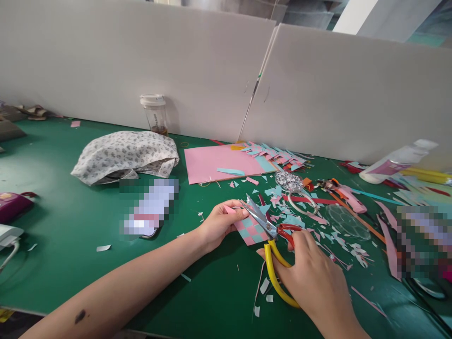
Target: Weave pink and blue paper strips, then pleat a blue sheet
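Note:
In my left hand is a small woven piece of pink and light-blue paper, pinched at its upper left edge between thumb and fingers. My right hand is wrapped round a pair of scissors with yellow and red handles. The scissor blades are parted and lie over the top of the woven paper, their tips close to my left thumb. Whether the paper sits between the blades I cannot tell. Paper scraps in pink, light blue and white lie beyond and right of the scissors.
A pink sheet carries woven strips behind my hands. Leftward are a phone, a patterned cloth and a lidded cup. A white bottle leans at right. Pale panels border the green table.

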Available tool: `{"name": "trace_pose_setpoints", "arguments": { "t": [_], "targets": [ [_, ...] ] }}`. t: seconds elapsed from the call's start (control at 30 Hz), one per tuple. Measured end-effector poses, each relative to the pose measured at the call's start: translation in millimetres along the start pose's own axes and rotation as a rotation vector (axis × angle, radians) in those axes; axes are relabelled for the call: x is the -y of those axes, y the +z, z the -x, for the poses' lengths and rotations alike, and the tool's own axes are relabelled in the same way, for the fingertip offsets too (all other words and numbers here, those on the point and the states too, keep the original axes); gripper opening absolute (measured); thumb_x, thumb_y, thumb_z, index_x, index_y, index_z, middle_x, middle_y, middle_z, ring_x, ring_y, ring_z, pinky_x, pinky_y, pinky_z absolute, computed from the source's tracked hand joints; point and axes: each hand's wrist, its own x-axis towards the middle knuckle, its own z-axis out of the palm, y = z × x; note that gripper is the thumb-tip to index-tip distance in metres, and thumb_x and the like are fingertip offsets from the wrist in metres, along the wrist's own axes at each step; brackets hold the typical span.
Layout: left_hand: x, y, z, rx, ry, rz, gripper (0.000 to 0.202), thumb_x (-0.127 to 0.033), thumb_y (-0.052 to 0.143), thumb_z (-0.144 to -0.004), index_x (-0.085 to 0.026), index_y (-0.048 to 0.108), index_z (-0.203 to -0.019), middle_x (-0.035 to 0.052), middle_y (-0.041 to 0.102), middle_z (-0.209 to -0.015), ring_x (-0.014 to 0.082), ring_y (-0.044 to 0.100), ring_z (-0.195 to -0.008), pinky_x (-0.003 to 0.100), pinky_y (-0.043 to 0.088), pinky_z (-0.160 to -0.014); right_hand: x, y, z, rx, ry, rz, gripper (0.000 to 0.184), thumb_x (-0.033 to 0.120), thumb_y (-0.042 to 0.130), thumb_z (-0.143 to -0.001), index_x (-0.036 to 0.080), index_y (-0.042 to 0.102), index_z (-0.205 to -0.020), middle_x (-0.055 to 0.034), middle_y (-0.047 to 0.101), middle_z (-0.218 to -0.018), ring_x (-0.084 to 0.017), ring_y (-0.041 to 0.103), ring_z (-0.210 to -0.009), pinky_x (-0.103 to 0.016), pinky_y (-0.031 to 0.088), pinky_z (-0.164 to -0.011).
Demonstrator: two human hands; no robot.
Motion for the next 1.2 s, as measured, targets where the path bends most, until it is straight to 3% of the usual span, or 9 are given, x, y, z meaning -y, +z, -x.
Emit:
{"name": "trace_pose_setpoints", "arguments": {
  "t": [0.53,1.2],
  "targets": [
    [-0.2,1.0,0.1,-0.011,-0.017,0.018,0.030,-0.030,0.079,-0.060,-0.014,0.057,-0.073,-0.0003,0.064,-0.074,0.0097,0.060,-0.065,0.024,0.046,-0.066,-2.4,2.3,1.5,-0.051,-0.039,0.028,0.040,0.061,0.039,-0.079,0.023,0.027,-0.072,0.0033,0.038,-0.062,-0.009,0.039,-0.036,-0.019,0.022,-0.031],
    [0.3,0.5,-0.5,-0.017,-0.025,0.022,0.027,-0.028,0.078,-0.063,-0.015,0.059,-0.077,-0.0001,0.065,-0.074,0.0086,0.060,-0.064,0.022,0.047,-0.065,-4.5,3.8,3.7,-0.104,-0.082,0.045,0.045,0.063,0.029,-0.084,0.020,0.038,-0.075,-0.0022,0.049,-0.065,-0.012,0.048,-0.038,-0.021,0.026,-0.032]
  ]
}}
